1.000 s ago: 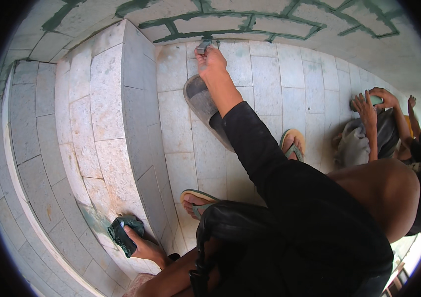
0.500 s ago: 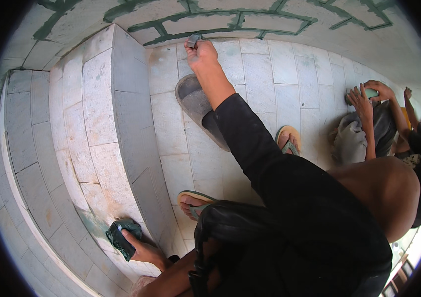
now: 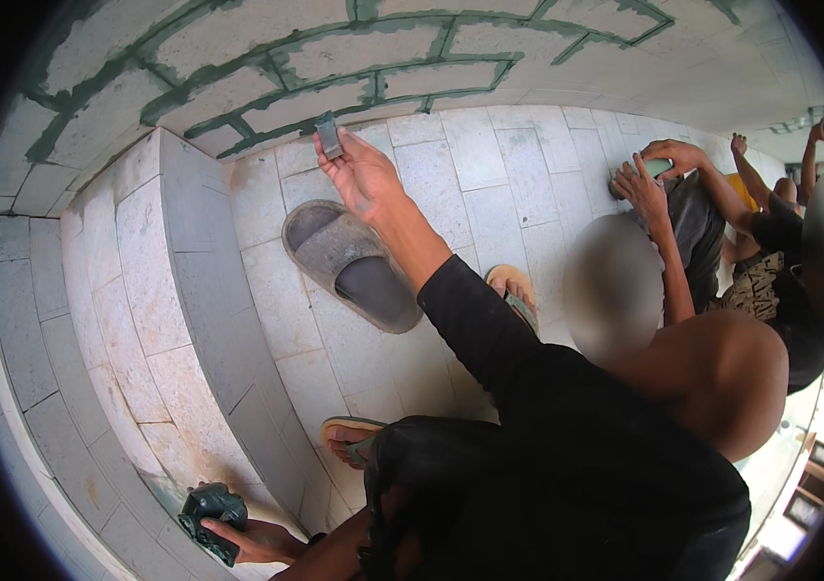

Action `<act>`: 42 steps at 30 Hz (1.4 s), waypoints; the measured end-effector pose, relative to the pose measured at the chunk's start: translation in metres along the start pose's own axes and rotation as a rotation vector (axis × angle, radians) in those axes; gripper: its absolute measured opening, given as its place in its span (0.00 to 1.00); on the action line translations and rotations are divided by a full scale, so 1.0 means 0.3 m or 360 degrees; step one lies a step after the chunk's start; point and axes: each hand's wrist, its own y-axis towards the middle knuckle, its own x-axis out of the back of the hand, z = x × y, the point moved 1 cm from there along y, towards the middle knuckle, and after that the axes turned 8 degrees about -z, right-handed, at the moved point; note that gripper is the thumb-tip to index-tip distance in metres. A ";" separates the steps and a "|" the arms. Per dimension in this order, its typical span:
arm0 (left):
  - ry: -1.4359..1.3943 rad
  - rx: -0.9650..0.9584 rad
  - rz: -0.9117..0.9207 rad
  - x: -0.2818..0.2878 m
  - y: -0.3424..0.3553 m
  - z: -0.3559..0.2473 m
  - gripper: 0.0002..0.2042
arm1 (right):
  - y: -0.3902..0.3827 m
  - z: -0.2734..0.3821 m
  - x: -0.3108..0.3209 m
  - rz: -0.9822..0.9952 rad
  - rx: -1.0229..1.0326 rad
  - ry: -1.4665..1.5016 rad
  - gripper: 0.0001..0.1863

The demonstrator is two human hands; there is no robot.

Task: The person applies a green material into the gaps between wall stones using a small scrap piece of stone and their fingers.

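Observation:
My right hand [image 3: 363, 179] reaches out in its black sleeve, pinching a small flat grey scraper [image 3: 329, 136] with green smears. The scraper is close to the foot of the wall [image 3: 325, 63], whose tile joints carry uneven dark green grout [image 3: 286, 92]. Whether its edge touches the wall I cannot tell. At the lower left, my left hand [image 3: 262, 542] grips a dark green, shiny, crumpled bag of grout [image 3: 213, 508], thumb on top. It is over the pale tiled step [image 3: 165, 334]. What lies inside the bag is hidden.
A large grey slide sandal [image 3: 325, 242] lies on the tiled floor below my right arm. My feet wear flip-flops [image 3: 349, 436]. At right a co-worker's hands [image 3: 649, 184] hold a greenish object, and another person [image 3: 770, 281] is beyond. The step's raised edge [image 3: 199, 261] runs along the left.
The view has shifted, showing more of the wall and sandal. My right hand has drawn slightly off the joint, turning the scraper more upright. My left hand keeps the bag.

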 end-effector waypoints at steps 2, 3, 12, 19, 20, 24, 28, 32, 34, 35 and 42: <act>-0.0070 -0.0017 0.0121 -0.069 0.006 -0.081 0.22 | -0.046 0.038 -0.047 0.0145 -0.0055 -0.0187 0.19; -0.0132 0.0097 0.0159 -0.066 0.072 -0.036 0.23 | -0.073 0.062 -0.096 0.0253 -0.0150 -0.0354 0.19; -0.0472 0.0307 0.0594 -0.402 -0.113 -0.242 0.24 | -0.291 0.460 -0.196 0.0599 -0.0865 -0.2331 0.16; -0.0504 0.0394 0.0900 -0.500 -0.123 -0.190 0.25 | -0.491 0.959 -0.154 0.0449 -0.1138 -0.3144 0.25; -0.0495 0.0396 0.0923 -0.528 -0.147 -0.177 0.25 | -0.503 1.025 -0.136 0.0388 -0.1121 -0.3175 0.25; -0.0566 0.0400 0.0834 -0.573 -0.230 -0.276 0.17 | -0.504 0.970 -0.311 0.0758 -0.0666 -0.2581 0.27; -0.0500 0.0235 0.0939 -0.614 -0.245 -0.276 0.17 | -0.527 0.859 -0.465 0.1268 -0.0514 -0.2118 0.29; -0.0402 0.0096 0.0994 -0.573 -0.244 -0.373 0.17 | -0.430 0.921 -0.456 0.1585 -0.0575 -0.2346 0.29; -0.0338 0.0057 0.0977 -0.528 -0.248 -0.419 0.17 | -0.312 0.930 -0.436 0.1637 -0.0649 -0.2519 0.28; -0.0370 0.0037 0.0950 -0.506 -0.251 -0.429 0.18 | -0.228 0.907 -0.400 0.1650 -0.0714 -0.2465 0.26; -0.0410 0.0177 0.1103 -0.551 -0.510 -0.616 0.14 | -0.084 0.855 -0.233 0.1890 -0.0800 -0.2315 0.27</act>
